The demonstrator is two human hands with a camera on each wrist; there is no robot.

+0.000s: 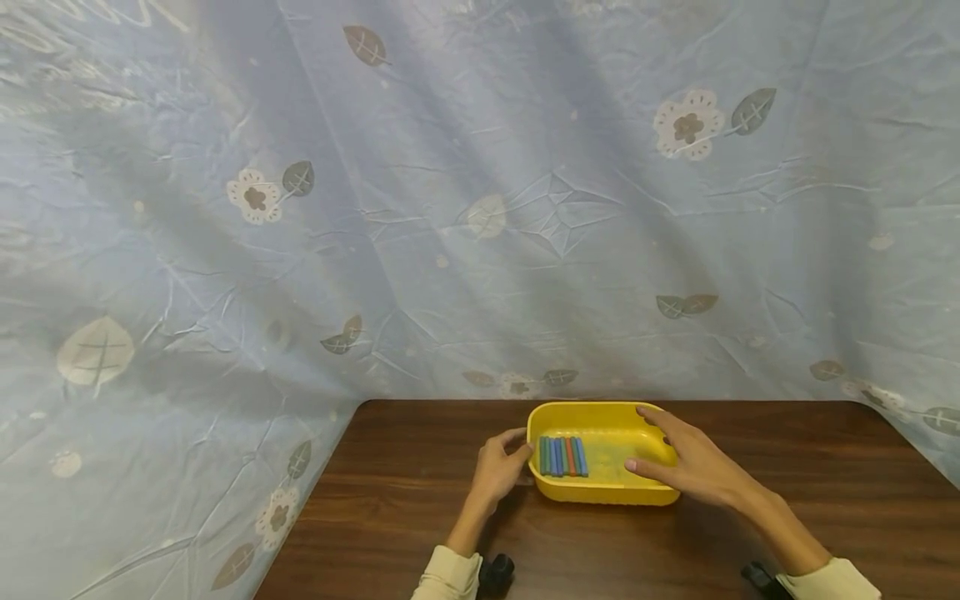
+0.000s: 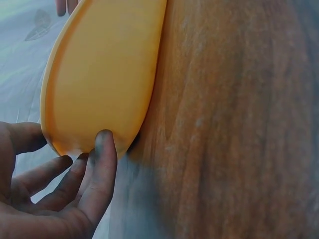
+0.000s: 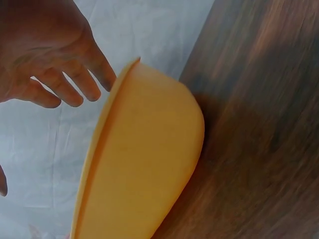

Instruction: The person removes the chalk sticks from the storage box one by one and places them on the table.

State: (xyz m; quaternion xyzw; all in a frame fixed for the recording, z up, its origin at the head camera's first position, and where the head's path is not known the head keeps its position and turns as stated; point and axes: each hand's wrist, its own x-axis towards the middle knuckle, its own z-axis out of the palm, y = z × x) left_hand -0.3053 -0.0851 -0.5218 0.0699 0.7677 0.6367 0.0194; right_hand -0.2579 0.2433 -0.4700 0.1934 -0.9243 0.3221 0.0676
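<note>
A yellow plastic tray (image 1: 600, 495) with rounded corners stands on the table. Side by side at its left end lie several thin sticks (image 1: 563, 457) in green, blue and red. My left hand (image 1: 498, 468) touches the tray's left end from outside, and its fingertips (image 2: 103, 142) meet the outer wall in the left wrist view. Over the right end, my right hand (image 1: 701, 458) is spread, with the thumb above the inside and the fingers by the far right rim. In the right wrist view its fingers (image 3: 65, 85) hold nothing.
The dark brown wooden table (image 1: 390, 508) has its far edge just behind the tray. Behind and to the left hangs a pale blue sheet (image 1: 480, 275) with leaf and flower prints. Black straps or devices (image 1: 497, 575) show near both wrists.
</note>
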